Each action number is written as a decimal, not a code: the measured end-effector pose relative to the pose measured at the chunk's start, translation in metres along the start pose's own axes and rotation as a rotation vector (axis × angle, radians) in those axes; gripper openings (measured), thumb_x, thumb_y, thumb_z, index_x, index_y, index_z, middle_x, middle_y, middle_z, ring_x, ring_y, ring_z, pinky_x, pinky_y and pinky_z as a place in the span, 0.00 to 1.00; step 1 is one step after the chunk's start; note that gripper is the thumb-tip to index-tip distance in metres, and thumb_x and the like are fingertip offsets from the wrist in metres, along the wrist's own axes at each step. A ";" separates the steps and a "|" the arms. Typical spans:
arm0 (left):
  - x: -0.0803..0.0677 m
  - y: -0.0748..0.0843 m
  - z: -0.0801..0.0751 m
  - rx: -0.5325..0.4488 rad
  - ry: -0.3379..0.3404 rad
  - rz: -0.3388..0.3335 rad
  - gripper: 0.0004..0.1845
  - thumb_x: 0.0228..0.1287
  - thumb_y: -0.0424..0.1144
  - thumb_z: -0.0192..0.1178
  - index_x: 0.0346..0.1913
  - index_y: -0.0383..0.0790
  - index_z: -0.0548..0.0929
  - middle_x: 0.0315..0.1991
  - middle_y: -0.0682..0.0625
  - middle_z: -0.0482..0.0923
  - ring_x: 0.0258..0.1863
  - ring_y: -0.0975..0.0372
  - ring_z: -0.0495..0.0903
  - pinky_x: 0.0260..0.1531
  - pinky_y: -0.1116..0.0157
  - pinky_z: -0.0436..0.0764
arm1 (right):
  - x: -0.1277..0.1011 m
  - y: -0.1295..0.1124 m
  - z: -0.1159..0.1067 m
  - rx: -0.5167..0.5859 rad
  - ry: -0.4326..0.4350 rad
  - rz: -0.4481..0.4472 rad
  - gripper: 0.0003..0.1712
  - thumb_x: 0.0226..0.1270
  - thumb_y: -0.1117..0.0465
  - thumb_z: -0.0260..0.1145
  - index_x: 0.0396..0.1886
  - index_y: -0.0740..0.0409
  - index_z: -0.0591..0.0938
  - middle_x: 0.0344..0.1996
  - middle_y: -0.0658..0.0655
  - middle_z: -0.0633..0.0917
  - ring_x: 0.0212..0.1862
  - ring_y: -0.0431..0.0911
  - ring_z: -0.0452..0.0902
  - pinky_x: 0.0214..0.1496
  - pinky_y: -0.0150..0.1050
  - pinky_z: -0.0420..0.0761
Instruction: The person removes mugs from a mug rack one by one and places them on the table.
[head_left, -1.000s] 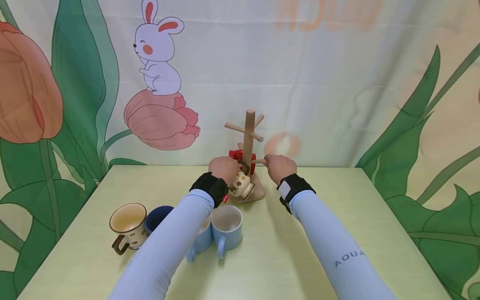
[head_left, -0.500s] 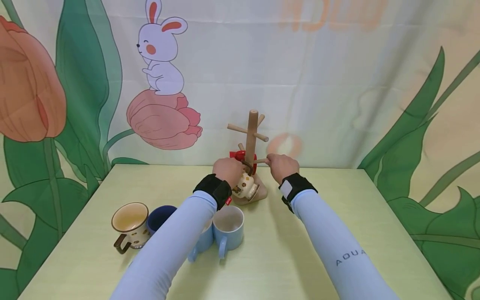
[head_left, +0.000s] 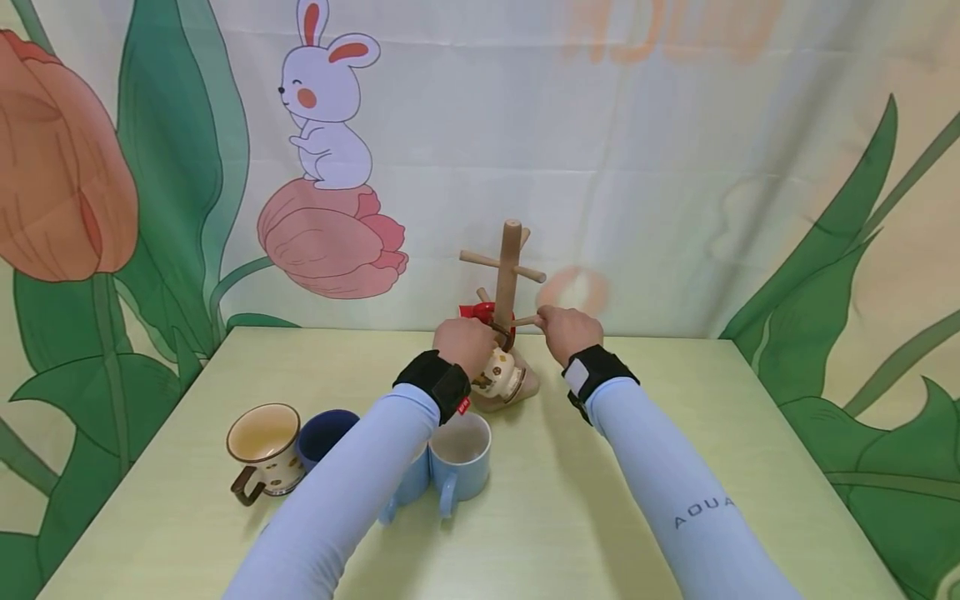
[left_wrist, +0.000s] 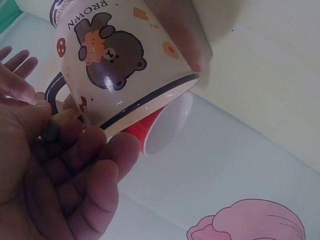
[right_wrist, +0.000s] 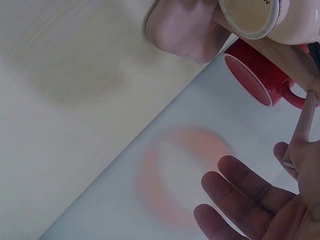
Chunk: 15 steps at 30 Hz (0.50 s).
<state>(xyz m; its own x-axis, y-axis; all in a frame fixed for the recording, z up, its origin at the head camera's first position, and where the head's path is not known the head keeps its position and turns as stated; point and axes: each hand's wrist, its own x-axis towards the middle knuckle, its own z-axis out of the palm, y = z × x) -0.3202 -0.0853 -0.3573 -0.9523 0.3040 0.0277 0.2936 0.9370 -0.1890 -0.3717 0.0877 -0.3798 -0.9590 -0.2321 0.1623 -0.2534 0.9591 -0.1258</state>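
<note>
My left hand point(head_left: 463, 343) grips the dark handle of a cream mug point(left_wrist: 112, 60) printed with a brown bear, which hangs tilted beside the wooden mug tree point(head_left: 507, 287). Thumb and fingers are at the handle in the left wrist view. With my right hand point(head_left: 568, 333) I pinch the end of a lower peg point(right_wrist: 306, 117) of the tree, and its other fingers are spread. Behind the cream mug, a red mug point(right_wrist: 262, 75) hangs on the tree by its handle. Whether the cream mug's handle is round a peg, I cannot tell.
On the table's left stand a cream mug with a dark handle point(head_left: 264, 437), a dark blue mug point(head_left: 326, 433) and two light blue mugs, one point(head_left: 461, 454) partly in front of my left sleeve's side. Upper pegs point(head_left: 480, 259) stick out bare. A printed curtain hangs behind.
The head view has shifted slightly, so everything sits a little further right. My left hand and the cream mug have edged slightly closer to the post. My right hand keeps hold of the peg.
</note>
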 end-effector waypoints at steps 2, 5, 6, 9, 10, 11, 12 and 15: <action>0.001 0.000 0.001 0.010 -0.005 0.001 0.10 0.70 0.39 0.61 0.48 0.43 0.88 0.39 0.47 0.87 0.33 0.56 0.84 0.36 0.57 0.85 | 0.000 0.000 0.000 0.000 0.005 -0.003 0.17 0.79 0.49 0.53 0.49 0.52 0.83 0.32 0.58 0.87 0.35 0.55 0.84 0.34 0.52 0.81; 0.002 0.001 0.003 0.014 0.000 -0.004 0.10 0.69 0.40 0.62 0.47 0.43 0.88 0.38 0.47 0.87 0.33 0.56 0.84 0.36 0.58 0.85 | 0.000 0.001 0.000 0.003 0.013 -0.010 0.17 0.79 0.49 0.53 0.48 0.52 0.83 0.31 0.58 0.87 0.34 0.55 0.84 0.33 0.52 0.81; 0.002 0.002 0.003 0.015 0.004 -0.007 0.10 0.69 0.41 0.63 0.47 0.42 0.88 0.39 0.47 0.87 0.33 0.56 0.85 0.36 0.58 0.85 | 0.001 0.001 0.000 0.003 0.015 -0.011 0.17 0.78 0.49 0.53 0.47 0.53 0.83 0.30 0.58 0.87 0.34 0.55 0.84 0.33 0.52 0.81; 0.000 0.003 0.002 0.009 0.017 -0.007 0.10 0.68 0.42 0.63 0.47 0.42 0.88 0.39 0.47 0.87 0.34 0.56 0.85 0.37 0.58 0.85 | 0.002 0.002 0.001 0.001 0.018 -0.010 0.16 0.78 0.49 0.53 0.46 0.53 0.83 0.30 0.58 0.87 0.33 0.55 0.84 0.32 0.51 0.80; 0.000 0.003 0.002 0.008 0.018 -0.005 0.10 0.68 0.42 0.64 0.47 0.42 0.88 0.39 0.47 0.86 0.35 0.55 0.85 0.37 0.58 0.85 | 0.003 0.002 0.002 -0.001 0.020 -0.010 0.16 0.78 0.49 0.53 0.46 0.52 0.83 0.29 0.58 0.87 0.33 0.55 0.84 0.32 0.51 0.80; 0.000 0.003 0.001 0.007 0.017 -0.003 0.10 0.67 0.42 0.64 0.47 0.42 0.88 0.39 0.47 0.86 0.35 0.55 0.85 0.37 0.58 0.85 | 0.004 0.002 0.003 -0.004 0.023 -0.010 0.16 0.78 0.49 0.53 0.45 0.52 0.83 0.29 0.58 0.87 0.33 0.55 0.84 0.32 0.51 0.80; -0.001 0.004 0.001 0.008 0.015 0.001 0.10 0.67 0.42 0.65 0.47 0.42 0.88 0.39 0.47 0.86 0.35 0.55 0.85 0.38 0.58 0.85 | 0.004 0.002 0.003 -0.006 0.025 -0.011 0.16 0.78 0.49 0.53 0.45 0.52 0.83 0.29 0.57 0.87 0.33 0.54 0.84 0.32 0.51 0.80; 0.000 0.005 0.000 0.017 -0.001 0.007 0.11 0.67 0.42 0.65 0.48 0.43 0.88 0.40 0.47 0.86 0.37 0.55 0.85 0.38 0.58 0.85 | 0.005 0.003 0.004 -0.007 0.028 -0.013 0.16 0.78 0.49 0.54 0.45 0.52 0.82 0.28 0.57 0.86 0.32 0.54 0.84 0.31 0.51 0.80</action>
<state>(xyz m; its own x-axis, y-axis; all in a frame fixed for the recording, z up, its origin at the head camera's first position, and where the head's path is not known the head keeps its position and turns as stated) -0.3192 -0.0806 -0.3583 -0.9503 0.3104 0.0255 0.2988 0.9318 -0.2062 -0.3783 0.0891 -0.3837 -0.9518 -0.2398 0.1914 -0.2646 0.9573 -0.1162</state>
